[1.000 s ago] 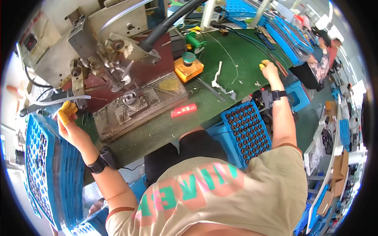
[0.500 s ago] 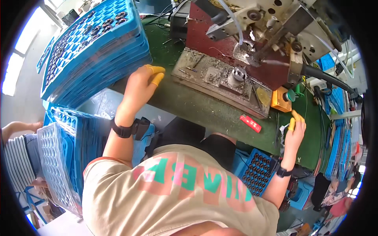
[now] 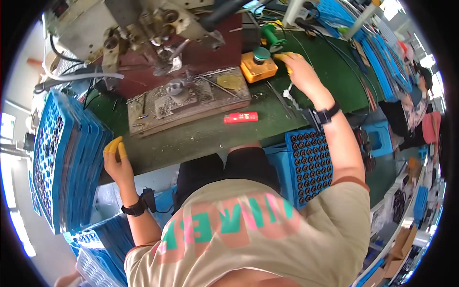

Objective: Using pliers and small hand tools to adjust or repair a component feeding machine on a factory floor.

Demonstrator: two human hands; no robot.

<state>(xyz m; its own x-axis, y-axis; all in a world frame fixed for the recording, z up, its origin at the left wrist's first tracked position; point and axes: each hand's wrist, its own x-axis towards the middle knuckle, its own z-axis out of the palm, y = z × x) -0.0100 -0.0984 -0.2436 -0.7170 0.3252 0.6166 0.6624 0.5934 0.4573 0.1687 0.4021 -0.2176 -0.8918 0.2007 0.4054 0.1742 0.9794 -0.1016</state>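
My left hand [image 3: 119,163] is at the front left edge of the green bench, yellow covers on its fingertips. Its fingers are apart and nothing shows in them. My right hand [image 3: 304,75], also with yellow fingertip covers, reaches to the right side of an orange button box [image 3: 258,71] with a green push button [image 3: 261,54]. Those fingers are stretched out and hold nothing visible; whether they touch the box is unclear. Between the hands, a round metal fixture [image 3: 177,90] stands on the machine's base plate [image 3: 143,125], below the machine head [image 3: 165,45].
A red flat rectangular piece [image 3: 241,117] lies before the base plate, which carries metal shavings and thin rods. Blue trays [image 3: 79,158] are stacked high at the left. A blue tray of dark round parts [image 3: 310,165] sits below the bench at the right. Cables run across the bench's right side.
The view has turned to the right. My right hand has come up beside the button box. My left hand has drawn back from the base plate to the bench's front edge.
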